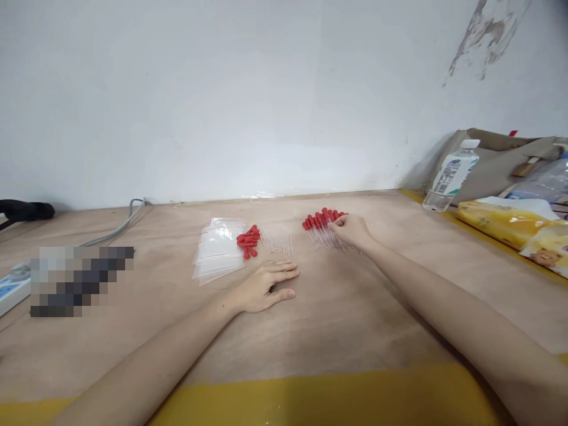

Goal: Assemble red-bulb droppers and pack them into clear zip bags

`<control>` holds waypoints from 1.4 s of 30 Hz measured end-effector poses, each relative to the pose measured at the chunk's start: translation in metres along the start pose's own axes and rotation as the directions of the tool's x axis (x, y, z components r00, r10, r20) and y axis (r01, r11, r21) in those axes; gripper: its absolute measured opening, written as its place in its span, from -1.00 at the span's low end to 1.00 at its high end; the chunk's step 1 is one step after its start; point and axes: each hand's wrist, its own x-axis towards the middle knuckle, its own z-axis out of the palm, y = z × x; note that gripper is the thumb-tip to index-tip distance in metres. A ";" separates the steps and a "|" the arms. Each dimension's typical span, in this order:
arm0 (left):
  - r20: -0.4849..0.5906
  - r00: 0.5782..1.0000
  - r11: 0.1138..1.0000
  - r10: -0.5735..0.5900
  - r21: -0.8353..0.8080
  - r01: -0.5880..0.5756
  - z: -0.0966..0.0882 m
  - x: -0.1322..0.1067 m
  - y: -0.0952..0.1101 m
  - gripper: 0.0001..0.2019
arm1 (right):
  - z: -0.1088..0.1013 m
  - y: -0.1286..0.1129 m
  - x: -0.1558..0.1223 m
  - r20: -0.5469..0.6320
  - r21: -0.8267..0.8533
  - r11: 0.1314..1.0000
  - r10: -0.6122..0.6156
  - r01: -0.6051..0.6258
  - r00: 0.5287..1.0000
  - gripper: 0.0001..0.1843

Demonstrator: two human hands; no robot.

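My left hand lies flat on the wooden table, fingers stretched out and holding nothing. Just beyond its fingertips is a row of clear thin tubes, with a small pile of loose red rubber bulbs to their left. Farther left, several clear plastic bags overlap in a fanned stack. My right hand is pinched at the right part of a row of droppers, clear tubes capped with red bulbs. Its fingers close on a dropper there, partly hidden by the hand.
A water bottle stands at the right before a grey-beige bag. Yellow soft packs lie nearer. On the left are a power strip, a grey cable and a blurred-out object. A white wall bounds the table's back.
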 end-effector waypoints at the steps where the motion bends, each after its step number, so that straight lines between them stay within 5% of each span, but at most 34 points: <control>1: -0.003 1.000 1.000 0.000 0.000 0.000 0.000 0.000 -0.001 -0.54 | 0.004 -0.002 0.004 -0.016 -0.011 1.000 0.006 -0.006 1.000 -0.68; 11: -0.008 1.000 1.000 -0.003 0.000 0.003 0.001 0.000 0.000 -0.55 | 0.029 -0.012 0.016 -0.005 -0.082 0.991 0.102 -0.102 0.995 -0.79; 23: -0.003 1.000 1.000 -0.011 -0.005 0.011 0.000 0.001 0.000 -0.55 | 0.018 -0.012 0.011 0.006 -0.125 0.980 0.156 -0.154 0.988 -0.74; 33: -0.022 1.000 1.000 0.010 -0.010 -0.010 0.002 0.001 0.000 -0.55 | 0.040 -0.057 -0.022 0.088 -0.149 0.979 -0.126 0.138 0.988 -0.70; 42: -0.035 0.999 1.000 0.022 -0.017 -0.022 0.002 0.001 -0.001 -0.56 | 0.053 -0.080 -0.017 0.214 -0.249 0.966 -0.018 0.073 0.977 -0.68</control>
